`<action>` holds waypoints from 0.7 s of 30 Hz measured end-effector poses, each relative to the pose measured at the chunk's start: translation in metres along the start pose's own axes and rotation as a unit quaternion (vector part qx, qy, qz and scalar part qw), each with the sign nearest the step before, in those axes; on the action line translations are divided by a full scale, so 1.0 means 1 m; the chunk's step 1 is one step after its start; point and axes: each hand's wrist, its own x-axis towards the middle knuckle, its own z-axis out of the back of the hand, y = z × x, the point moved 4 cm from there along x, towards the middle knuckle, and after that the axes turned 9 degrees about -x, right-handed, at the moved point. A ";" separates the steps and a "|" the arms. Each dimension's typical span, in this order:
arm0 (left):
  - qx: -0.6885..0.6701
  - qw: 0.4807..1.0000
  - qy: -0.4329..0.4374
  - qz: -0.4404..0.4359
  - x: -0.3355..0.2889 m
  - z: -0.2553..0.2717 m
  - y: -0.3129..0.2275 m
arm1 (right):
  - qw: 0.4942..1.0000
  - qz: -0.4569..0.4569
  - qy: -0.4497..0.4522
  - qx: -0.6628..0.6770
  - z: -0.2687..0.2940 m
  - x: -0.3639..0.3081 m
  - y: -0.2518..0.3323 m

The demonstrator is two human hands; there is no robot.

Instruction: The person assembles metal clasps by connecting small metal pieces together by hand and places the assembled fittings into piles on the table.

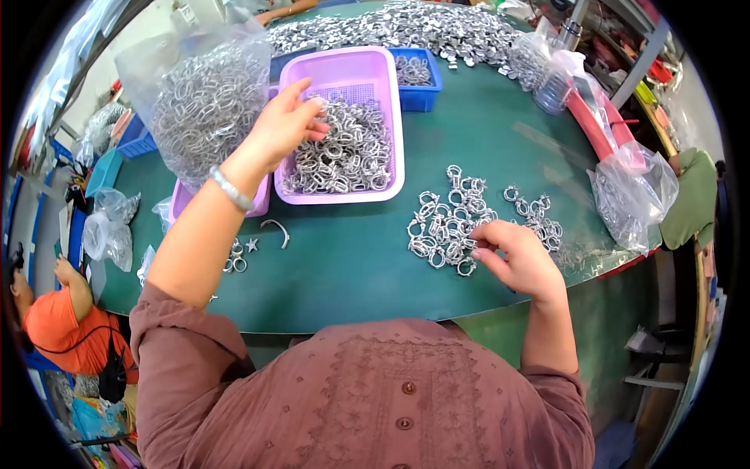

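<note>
Over the near-left part of a purple plastic basket (396, 156), my left hand (285, 125) has its fingers apart and holds nothing I can see. Inside the basket lies a heap of silver metal rings (344, 152) with small fittings. To the right, a loose pile of similar metal rings (445, 227) rests on the green table. My right hand (519, 258) is at the right edge of this pile, thumb and fingertips brought together against the rings. What lies between those fingertips is too small to make out. A smaller cluster of rings (539, 219) sits just beyond this hand.
A clear bag full of metal rings (207, 109) stands left of the basket. Behind are a blue bin (420, 98) and a wide heap of small silver parts (391, 31). Plastic bags (629, 195) lie at the right edge. A person in orange (74, 336) is at left.
</note>
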 end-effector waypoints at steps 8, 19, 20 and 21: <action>0.110 0.992 -0.023 -0.056 0.028 0.011 -0.010 | 0.999 0.028 0.010 0.013 -0.014 0.000 0.003; 0.548 0.800 -0.051 -0.238 0.036 0.002 -0.028 | 0.998 0.028 -0.041 -0.050 -0.020 -0.010 0.012; 0.540 0.809 -0.035 -0.229 0.026 0.000 -0.026 | 0.997 0.021 -0.050 -0.047 -0.019 -0.011 0.010; 0.530 0.819 -0.020 -0.221 0.019 0.003 -0.021 | 0.997 0.025 -0.050 -0.048 -0.020 -0.009 0.012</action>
